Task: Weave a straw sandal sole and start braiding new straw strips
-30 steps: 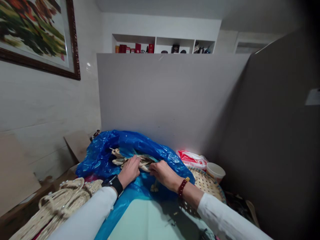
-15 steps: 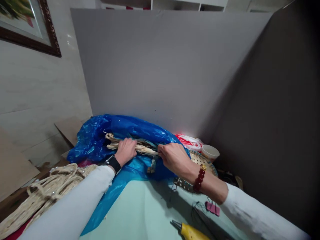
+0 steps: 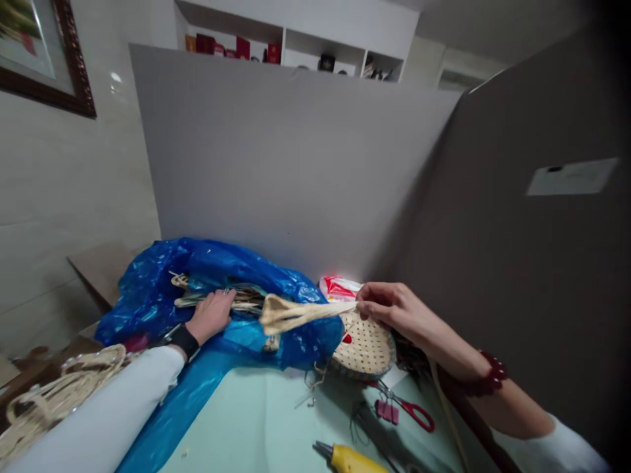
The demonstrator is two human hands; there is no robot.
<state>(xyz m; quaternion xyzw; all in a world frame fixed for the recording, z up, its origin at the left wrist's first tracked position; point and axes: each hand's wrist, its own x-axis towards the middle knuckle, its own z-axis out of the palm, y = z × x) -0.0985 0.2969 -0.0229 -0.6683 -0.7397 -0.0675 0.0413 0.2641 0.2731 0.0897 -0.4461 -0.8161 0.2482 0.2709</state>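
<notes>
Pinching the pale strip (image 3: 308,314) by its right end, right hand (image 3: 397,309) could drop it; left hand (image 3: 211,315) on the bundle (image 3: 248,299), grip unclear.

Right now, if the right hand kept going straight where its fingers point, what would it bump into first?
Beyond the pale strip it pinches, the right hand would probably meet the blue plastic bag first, though depth is unclear and it might pass above.
</notes>
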